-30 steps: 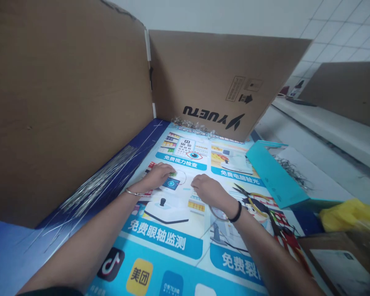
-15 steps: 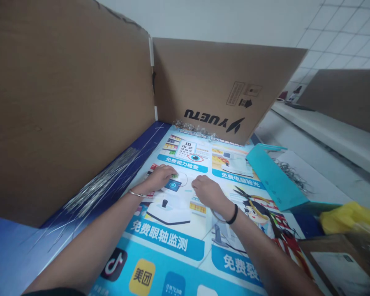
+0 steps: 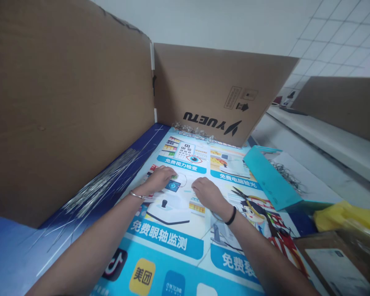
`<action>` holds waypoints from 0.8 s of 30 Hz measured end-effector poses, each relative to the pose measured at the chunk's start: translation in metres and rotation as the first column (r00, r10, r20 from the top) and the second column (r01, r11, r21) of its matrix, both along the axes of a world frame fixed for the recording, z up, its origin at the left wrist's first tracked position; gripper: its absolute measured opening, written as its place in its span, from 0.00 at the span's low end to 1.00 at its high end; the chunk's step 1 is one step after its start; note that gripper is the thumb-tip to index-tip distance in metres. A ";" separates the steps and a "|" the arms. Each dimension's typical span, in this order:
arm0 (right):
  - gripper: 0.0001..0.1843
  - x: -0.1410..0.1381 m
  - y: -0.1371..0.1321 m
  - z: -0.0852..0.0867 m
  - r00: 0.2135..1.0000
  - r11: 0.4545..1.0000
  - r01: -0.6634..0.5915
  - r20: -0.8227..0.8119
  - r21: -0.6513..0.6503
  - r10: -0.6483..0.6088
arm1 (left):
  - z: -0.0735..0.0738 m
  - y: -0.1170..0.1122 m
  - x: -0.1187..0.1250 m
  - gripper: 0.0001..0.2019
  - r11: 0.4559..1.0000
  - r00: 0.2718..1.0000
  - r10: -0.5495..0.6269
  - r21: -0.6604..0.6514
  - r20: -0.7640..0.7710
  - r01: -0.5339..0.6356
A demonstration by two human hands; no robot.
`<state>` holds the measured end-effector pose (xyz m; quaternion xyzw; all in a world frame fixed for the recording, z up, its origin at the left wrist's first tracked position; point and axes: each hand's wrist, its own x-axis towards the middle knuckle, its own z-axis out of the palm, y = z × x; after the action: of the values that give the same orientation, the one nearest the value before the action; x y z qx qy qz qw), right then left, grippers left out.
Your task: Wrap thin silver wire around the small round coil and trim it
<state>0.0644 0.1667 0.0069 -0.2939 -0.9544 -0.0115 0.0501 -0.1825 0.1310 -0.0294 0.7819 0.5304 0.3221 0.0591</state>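
A thin curved wire [image 3: 186, 179] shows as a pale loop over the printed poster sheet, just right of my left hand [image 3: 160, 179]. My left fingers are closed in a pinch on it. My right hand [image 3: 207, 192] is a short way to the right, low over the poster [image 3: 172, 222], with its fingers curled together. What lies between the right fingertips is too small to make out. A bundle of thin silvery wires [image 3: 103, 183] lies on the blue surface left of my left forearm. Pliers with yellow handles [image 3: 249, 201] lie right of my right hand.
Cardboard panels stand at the left [image 3: 70, 107] and the back [image 3: 203, 82]. Small wire pieces [image 3: 194, 129] line the back panel's foot. At right are a turquoise folder [image 3: 269, 181] with dark wire bits [image 3: 285, 174], a red-handled tool [image 3: 279, 236], yellow plastic [image 3: 345, 218] and a brown package [image 3: 336, 259].
The view has shifted slightly, so the back panel and the things at right sit a little further left. Both hands keep nearly the same place and pose.
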 end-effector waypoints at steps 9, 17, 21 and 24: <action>0.14 0.000 -0.003 0.002 1.000 1.000 -0.006 -0.011 -0.016 0.006 | -0.001 0.002 -0.001 0.18 0.998 0.999 -0.051 0.021 -0.014 0.051; 0.14 0.013 0.003 0.017 0.993 0.981 -0.117 -0.035 -0.154 0.113 | 0.002 0.000 0.003 0.17 0.989 0.989 -0.145 0.006 -0.023 0.146; 0.15 0.021 0.007 0.026 0.983 0.962 -0.183 -0.029 -0.204 0.181 | 0.007 -0.003 0.004 0.15 0.989 0.989 -0.148 0.001 -0.019 0.148; 0.16 0.025 0.013 0.027 0.984 0.960 -0.178 -0.027 -0.214 0.176 | 0.013 -0.008 0.007 0.12 0.989 0.988 -0.147 -0.010 -0.037 0.147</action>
<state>0.0897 0.1795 0.0334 -0.2110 -0.9723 0.0979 0.0221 -0.1752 0.1228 -0.0160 0.8245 0.4736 0.3004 0.0754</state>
